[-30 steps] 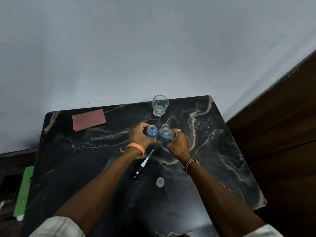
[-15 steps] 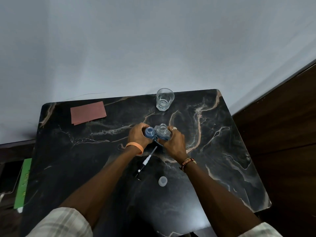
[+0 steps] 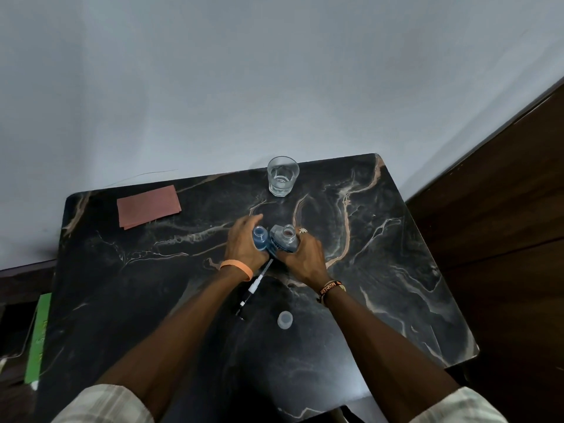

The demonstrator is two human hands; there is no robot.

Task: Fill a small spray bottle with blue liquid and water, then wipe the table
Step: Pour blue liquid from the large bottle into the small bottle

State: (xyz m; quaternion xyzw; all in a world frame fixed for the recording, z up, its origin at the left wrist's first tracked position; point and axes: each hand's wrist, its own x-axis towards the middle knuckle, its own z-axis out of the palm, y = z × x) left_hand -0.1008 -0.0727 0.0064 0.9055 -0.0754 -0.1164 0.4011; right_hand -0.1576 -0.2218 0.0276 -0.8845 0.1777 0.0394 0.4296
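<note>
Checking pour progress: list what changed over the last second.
The right hand tipped the larger bottle back from its lean toward upright, mouth facing up, beside the small bottle. The left hand still holds the small bottle. Glass, cloth, spray pump and cap stayed put.

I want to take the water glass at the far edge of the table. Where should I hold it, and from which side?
Probably wrap the grip round the side wall of the glass, coming from the near side. It stands upright and open-topped with water in it, and the room wall is close behind.
</note>
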